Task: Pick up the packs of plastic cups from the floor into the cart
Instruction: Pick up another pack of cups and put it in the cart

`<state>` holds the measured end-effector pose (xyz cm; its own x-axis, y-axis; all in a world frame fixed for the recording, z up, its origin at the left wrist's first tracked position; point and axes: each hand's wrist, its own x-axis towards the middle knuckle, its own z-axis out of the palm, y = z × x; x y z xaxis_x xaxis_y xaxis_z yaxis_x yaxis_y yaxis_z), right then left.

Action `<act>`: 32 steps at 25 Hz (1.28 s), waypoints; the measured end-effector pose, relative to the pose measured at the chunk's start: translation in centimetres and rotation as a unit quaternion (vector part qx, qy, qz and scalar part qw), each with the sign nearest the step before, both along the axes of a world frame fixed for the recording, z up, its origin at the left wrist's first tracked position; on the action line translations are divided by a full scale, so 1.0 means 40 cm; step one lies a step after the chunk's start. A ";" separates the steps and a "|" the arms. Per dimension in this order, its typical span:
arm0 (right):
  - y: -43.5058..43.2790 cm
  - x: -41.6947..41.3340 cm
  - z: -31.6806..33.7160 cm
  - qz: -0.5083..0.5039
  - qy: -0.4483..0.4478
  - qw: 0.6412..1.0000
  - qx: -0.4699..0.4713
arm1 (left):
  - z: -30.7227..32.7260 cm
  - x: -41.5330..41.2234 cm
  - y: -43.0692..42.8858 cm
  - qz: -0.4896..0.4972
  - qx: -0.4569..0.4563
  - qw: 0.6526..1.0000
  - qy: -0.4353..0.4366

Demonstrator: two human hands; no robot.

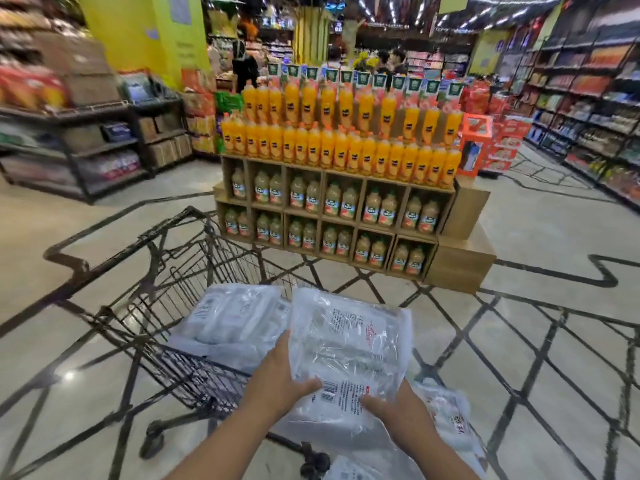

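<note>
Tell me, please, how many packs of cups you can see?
4 at least: a held pack between left hand and right hand, a pack in the cart, two floor packs; others may be hidden.

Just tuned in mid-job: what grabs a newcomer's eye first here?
The tiered display of orange juice bottles straight ahead. Nearer, the left hand and right hand hold a clear pack of plastic cups beside the packs already lying in the black wire cart at left; another pack lies on the floor, lower right.

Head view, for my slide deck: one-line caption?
Left hand and right hand hold a cup pack at the cart, other packs inside it, further packs on the floor.
</note>
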<state>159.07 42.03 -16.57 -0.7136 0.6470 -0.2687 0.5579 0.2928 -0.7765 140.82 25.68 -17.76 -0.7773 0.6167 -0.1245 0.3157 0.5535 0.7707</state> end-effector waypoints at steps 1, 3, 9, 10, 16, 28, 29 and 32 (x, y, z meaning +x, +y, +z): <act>-0.031 -0.029 0.002 0.006 0.008 1.000 -0.001 | -0.002 -0.023 -0.037 0.009 -0.001 1.000 0.004; -0.087 -0.079 0.017 0.019 0.018 1.000 -0.003 | 0.003 -0.061 -0.101 0.024 -0.001 1.000 0.003; -0.205 -0.242 0.034 0.075 -0.030 0.997 -0.001 | 0.026 -0.181 -0.270 0.055 0.000 0.998 0.017; -0.220 -0.270 0.040 0.090 -0.049 0.995 0.012 | 0.029 -0.203 -0.290 0.062 -0.006 0.998 0.012; -0.221 -0.366 0.032 0.067 -0.041 0.997 0.019 | 0.054 -0.274 -0.316 0.088 0.010 0.996 0.027; -0.022 -0.703 -0.074 0.144 -0.079 0.986 -0.014 | 0.009 -0.511 -0.201 0.154 -0.037 0.987 -0.001; -0.010 -0.731 -0.070 0.150 -0.076 0.985 -0.021 | 0.010 -0.531 -0.187 0.159 -0.047 0.986 0.000; 0.043 -0.812 -0.083 0.165 -0.067 0.983 -0.042 | 0.032 -0.584 -0.127 0.163 -0.059 0.985 0.005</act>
<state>126.58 43.76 -19.91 -0.8358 0.3582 -0.4161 0.5415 0.4135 -0.7320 117.45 20.61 -16.49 -0.9328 0.3166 -0.1720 0.1141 0.7123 0.6925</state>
